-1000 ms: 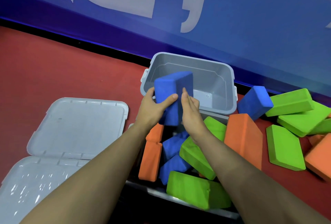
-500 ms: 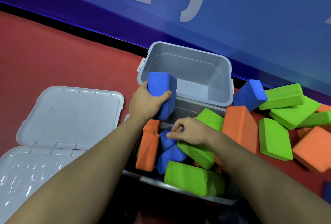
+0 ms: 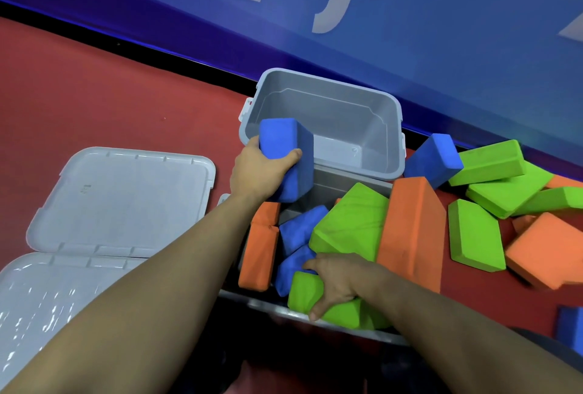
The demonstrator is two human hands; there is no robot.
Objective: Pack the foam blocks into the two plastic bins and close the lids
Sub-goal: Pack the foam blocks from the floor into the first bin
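Since a moment ago, the right hand (image 3: pixel 339 286) has slid down from the middle green block (image 3: pixel 350 223) to the low green block (image 3: pixel 318 296) at the bottom of the frame, and its fingers now curl over that block. The left hand (image 3: pixel 257 169) grips a blue block (image 3: pixel 288 157), thumb on the front, at the near left corner of the far bin (image 3: pixel 325 122). That grey bin in the middle of the frame has nothing inside. Just below it, the near bin (image 3: pixel 318 319) holds a jumble of orange, blue and green blocks. More green and orange blocks (image 3: pixel 492 201) lie in a heap on the red tabletop (image 3: pixel 110 103) at the right. Two grey lids (image 3: pixel 126 198) lie flat at the left.
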